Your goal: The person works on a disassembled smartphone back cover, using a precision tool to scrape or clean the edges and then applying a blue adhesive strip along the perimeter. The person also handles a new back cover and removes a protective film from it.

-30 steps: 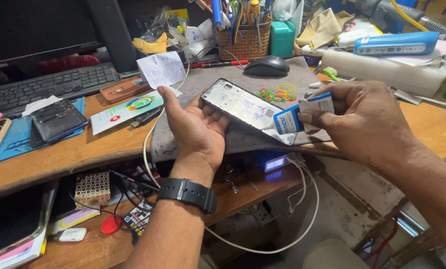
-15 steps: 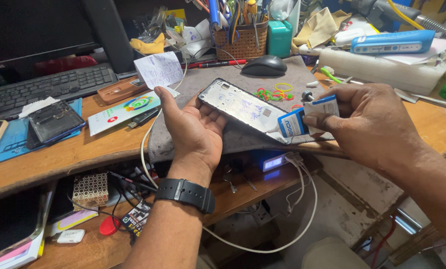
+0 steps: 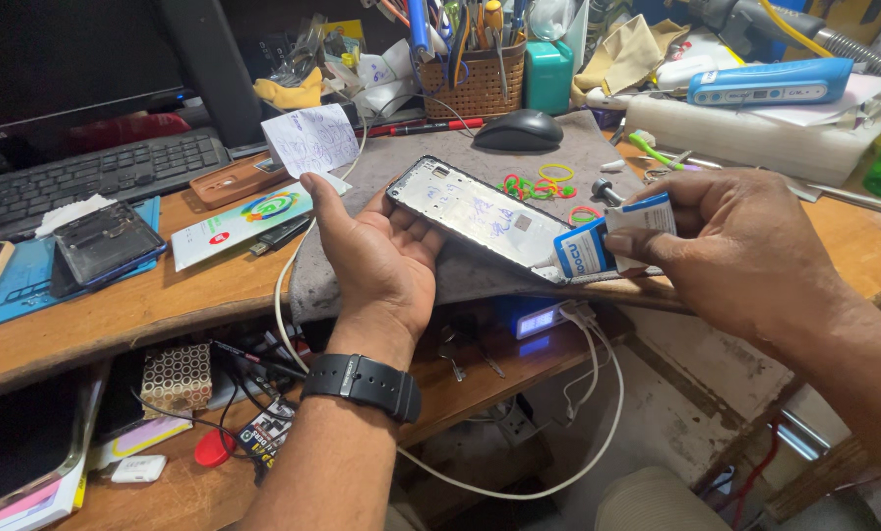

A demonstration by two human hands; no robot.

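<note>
My left hand [image 3: 381, 261] cradles the phone frame [image 3: 480, 216] from 9 o'clock, fingers loosely curled. My right hand [image 3: 730, 251] pinches the glue tube [image 3: 607, 246] at the frame's 4 o'clock end, above the table [image 3: 184, 295].

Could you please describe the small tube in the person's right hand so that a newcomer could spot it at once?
Start at the grey mat on the wooden desk. Above its front edge the left hand cradles a phone frame. At the frame's near end the right hand pinches a blue-and-white glue tube, the only squeezed tube there.

Phone repair workbench; tool basket [image 3: 475, 84], opened phone [image 3: 101, 246], cluttered desk [image 3: 165, 305].
</note>
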